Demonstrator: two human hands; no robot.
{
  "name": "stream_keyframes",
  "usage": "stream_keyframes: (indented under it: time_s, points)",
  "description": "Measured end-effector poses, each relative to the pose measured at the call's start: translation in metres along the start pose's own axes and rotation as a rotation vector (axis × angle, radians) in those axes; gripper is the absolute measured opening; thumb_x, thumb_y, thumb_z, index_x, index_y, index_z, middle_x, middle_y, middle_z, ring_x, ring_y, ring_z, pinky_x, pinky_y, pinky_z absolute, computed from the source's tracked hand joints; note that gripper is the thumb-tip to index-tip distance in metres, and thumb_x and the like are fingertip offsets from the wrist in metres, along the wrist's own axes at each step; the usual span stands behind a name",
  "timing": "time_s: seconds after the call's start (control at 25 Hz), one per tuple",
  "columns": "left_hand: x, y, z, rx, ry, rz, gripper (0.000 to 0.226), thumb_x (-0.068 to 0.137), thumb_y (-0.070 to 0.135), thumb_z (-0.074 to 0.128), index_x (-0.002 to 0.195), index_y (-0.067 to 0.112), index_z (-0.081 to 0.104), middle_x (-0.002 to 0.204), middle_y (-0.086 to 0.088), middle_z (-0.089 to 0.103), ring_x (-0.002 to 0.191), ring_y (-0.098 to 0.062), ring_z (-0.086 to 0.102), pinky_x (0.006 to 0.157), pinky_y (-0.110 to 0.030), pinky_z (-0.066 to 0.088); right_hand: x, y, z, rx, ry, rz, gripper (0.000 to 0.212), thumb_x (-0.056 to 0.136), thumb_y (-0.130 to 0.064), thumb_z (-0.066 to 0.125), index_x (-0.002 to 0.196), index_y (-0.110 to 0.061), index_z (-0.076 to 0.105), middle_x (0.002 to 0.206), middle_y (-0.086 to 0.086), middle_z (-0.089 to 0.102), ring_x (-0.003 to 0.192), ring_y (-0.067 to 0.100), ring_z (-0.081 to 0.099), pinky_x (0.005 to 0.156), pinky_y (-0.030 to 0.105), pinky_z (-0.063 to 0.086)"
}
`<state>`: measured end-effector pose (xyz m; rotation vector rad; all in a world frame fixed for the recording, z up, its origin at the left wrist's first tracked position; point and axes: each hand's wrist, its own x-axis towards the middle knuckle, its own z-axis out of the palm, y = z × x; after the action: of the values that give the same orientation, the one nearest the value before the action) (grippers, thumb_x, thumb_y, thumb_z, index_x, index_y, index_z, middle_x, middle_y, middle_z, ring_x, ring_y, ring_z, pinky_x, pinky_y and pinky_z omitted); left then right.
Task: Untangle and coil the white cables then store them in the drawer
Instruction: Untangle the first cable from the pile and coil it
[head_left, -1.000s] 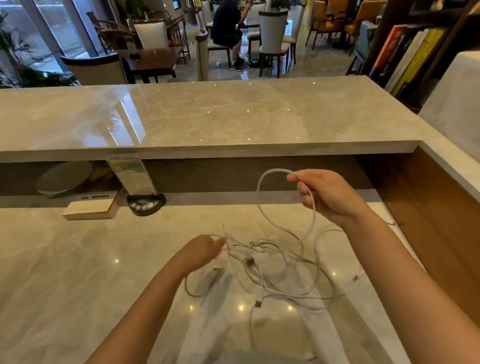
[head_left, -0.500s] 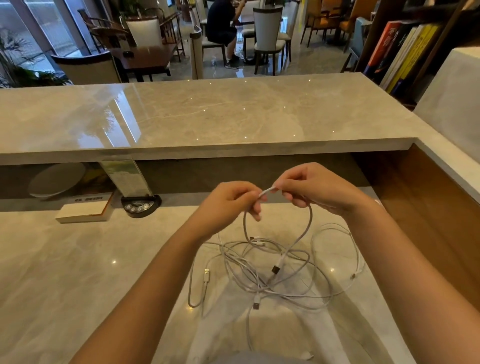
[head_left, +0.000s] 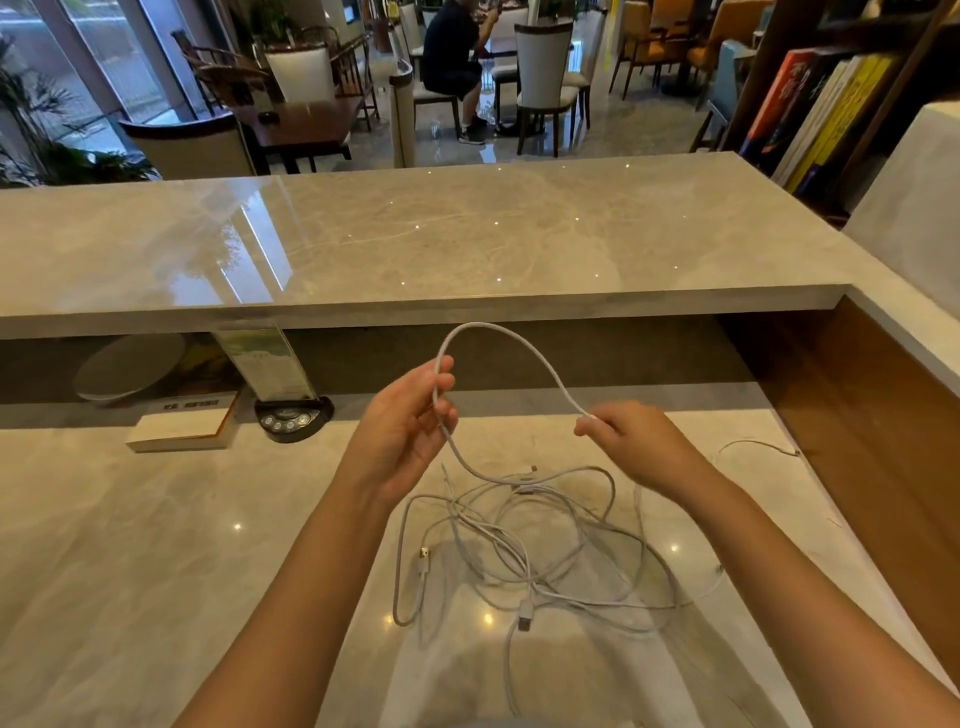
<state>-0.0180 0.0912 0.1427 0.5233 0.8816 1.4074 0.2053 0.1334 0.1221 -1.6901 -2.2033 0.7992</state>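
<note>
Hands hold one white cable (head_left: 511, 345) arched above a marble counter (head_left: 130, 545). Left hand (head_left: 402, 431) grips it with curled fingers; right hand (head_left: 631, 441) pinches its end. Tangled white cables (head_left: 545, 551) lie below.

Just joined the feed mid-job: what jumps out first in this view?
A white cable arches in the air between both hands: the left hand grips it at centre, the right hand pinches its end to the right. Below them, a tangle of white cables sprawls on the marble counter, connectors poking out. No drawer shows.
</note>
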Motion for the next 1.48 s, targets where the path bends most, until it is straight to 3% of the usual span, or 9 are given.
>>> stream_keyframes:
  time_s: [0.08, 0.2, 0.44, 0.72, 0.84, 0.96, 1.2, 1.36, 1.48]
  points:
    - [0.001, -0.009, 0.003, 0.175, 0.074, 0.028, 0.012, 0.087, 0.012, 0.057, 0.093, 0.010, 0.067, 0.070, 0.001, 0.067, 0.054, -0.004, 0.059, 0.058, -0.018, 0.054, -0.011, -0.024, 0.002, -0.408, -0.016, -0.128, 0.026, 0.099, -0.022, 0.033, 0.108, -0.008, 0.053, 0.097, 0.013, 0.066, 0.084, 0.031, 0.061, 0.066, 0.037, 0.044]
    - [-0.004, -0.024, 0.010, 0.562, 0.071, 0.103, 0.015, 0.090, 0.015, 0.056, 0.093, 0.013, 0.071, 0.076, 0.002, 0.072, 0.067, -0.007, 0.065, 0.064, -0.020, 0.054, -0.028, -0.052, -0.002, -0.594, -0.154, -0.334, 0.014, 0.095, -0.014, 0.039, 0.102, -0.013, 0.051, 0.095, 0.010, 0.063, 0.082, 0.029, 0.057, 0.062, 0.034, 0.037]
    - [-0.016, -0.040, 0.020, 0.853, -0.169, -0.001, 0.023, 0.091, 0.022, 0.055, 0.085, 0.012, 0.074, 0.069, 0.001, 0.071, 0.066, -0.010, 0.066, 0.061, -0.019, 0.051, -0.025, -0.060, -0.024, -0.139, -0.086, -0.440, 0.009, 0.085, -0.030, 0.062, 0.089, -0.024, 0.068, 0.069, -0.017, 0.053, 0.063, 0.002, 0.049, 0.056, 0.016, 0.036]
    - [-0.025, -0.035, 0.023, 0.887, -0.380, -0.094, 0.020, 0.091, 0.007, 0.051, 0.093, 0.005, 0.071, 0.075, 0.008, 0.072, 0.074, -0.007, 0.064, 0.065, -0.020, 0.050, -0.008, -0.041, -0.014, 0.360, 0.052, -0.299, 0.012, 0.082, -0.028, 0.067, 0.078, -0.017, 0.062, 0.071, 0.003, 0.062, 0.058, 0.016, 0.058, 0.056, 0.033, 0.050]
    - [-0.025, -0.036, 0.024, 0.903, -0.246, 0.029, 0.024, 0.086, 0.009, 0.060, 0.109, 0.015, 0.064, 0.078, 0.000, 0.073, 0.072, -0.010, 0.067, 0.066, -0.019, 0.051, -0.005, -0.035, -0.004, 0.450, 0.122, -0.229, 0.015, 0.084, -0.025, 0.065, 0.082, -0.016, 0.053, 0.071, -0.002, 0.053, 0.052, 0.009, 0.046, 0.047, 0.023, 0.040]
    - [-0.022, -0.046, 0.022, 1.236, -0.120, 0.294, 0.044, 0.080, 0.017, 0.070, 0.120, 0.029, 0.054, 0.080, 0.001, 0.070, 0.074, -0.009, 0.064, 0.070, -0.015, 0.052, -0.002, -0.030, 0.004, 0.450, 0.174, -0.199, 0.017, 0.084, -0.026, 0.065, 0.082, -0.015, 0.052, 0.074, -0.001, 0.052, 0.056, 0.007, 0.044, 0.050, 0.021, 0.037]
    - [-0.019, -0.058, 0.016, 1.418, -0.079, 0.846, 0.020, 0.083, 0.017, 0.063, 0.101, 0.011, 0.070, 0.084, -0.004, 0.072, 0.072, -0.003, 0.058, 0.069, -0.004, 0.042, -0.004, -0.023, 0.001, 0.434, 0.158, -0.125, 0.016, 0.085, -0.028, 0.064, 0.081, -0.015, 0.055, 0.089, -0.008, 0.059, 0.040, 0.015, 0.051, 0.041, 0.026, 0.047]
    - [-0.018, -0.059, 0.016, 1.314, -0.027, 0.855, 0.019, 0.082, 0.016, 0.065, 0.100, 0.011, 0.071, 0.085, 0.001, 0.072, 0.079, -0.002, 0.060, 0.073, -0.007, 0.046, -0.013, -0.027, 0.005, 0.254, 0.222, -0.219, 0.026, 0.090, -0.030, 0.056, 0.068, -0.019, 0.058, 0.074, -0.008, 0.057, 0.043, 0.010, 0.052, 0.050, 0.028, 0.047]
    - [-0.017, -0.056, 0.014, 1.191, -0.025, 0.667, 0.016, 0.084, 0.014, 0.066, 0.098, 0.017, 0.072, 0.083, 0.011, 0.068, 0.083, -0.003, 0.061, 0.066, -0.011, 0.050, -0.018, -0.026, -0.002, 0.327, 0.048, -0.159, 0.038, 0.091, -0.040, 0.049, 0.070, -0.016, 0.069, 0.058, -0.005, 0.059, 0.049, 0.009, 0.055, 0.061, 0.028, 0.048]
